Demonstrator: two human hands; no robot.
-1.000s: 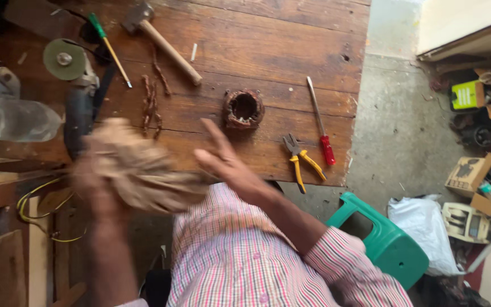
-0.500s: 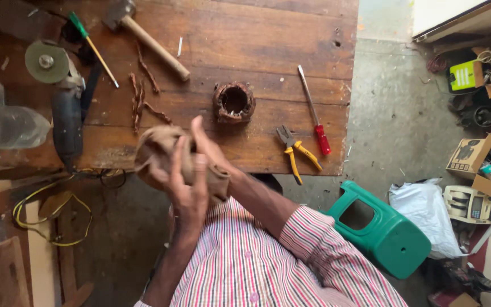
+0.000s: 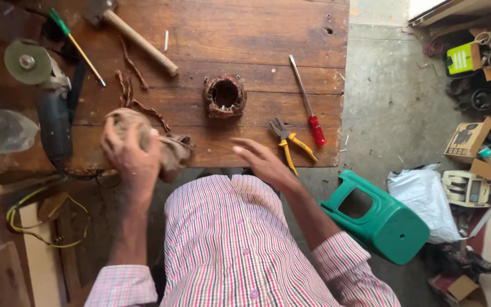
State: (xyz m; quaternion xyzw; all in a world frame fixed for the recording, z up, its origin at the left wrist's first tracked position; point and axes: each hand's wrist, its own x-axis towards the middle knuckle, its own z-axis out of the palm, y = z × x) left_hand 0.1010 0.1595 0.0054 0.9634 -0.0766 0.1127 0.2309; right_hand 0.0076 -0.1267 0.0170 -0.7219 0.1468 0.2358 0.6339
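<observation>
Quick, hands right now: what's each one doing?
Left hand: closed on the brown rag, at the workbench edge.
Right hand: open, empty, fingers spread, near the yellow-handled pliers.

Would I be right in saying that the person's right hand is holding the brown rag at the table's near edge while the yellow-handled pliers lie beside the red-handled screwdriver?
Not quite: the head view shows the left hand holding the brown rag; the right hand is empty. The yellow-handled pliers do lie beside the red-handled screwdriver.
</observation>
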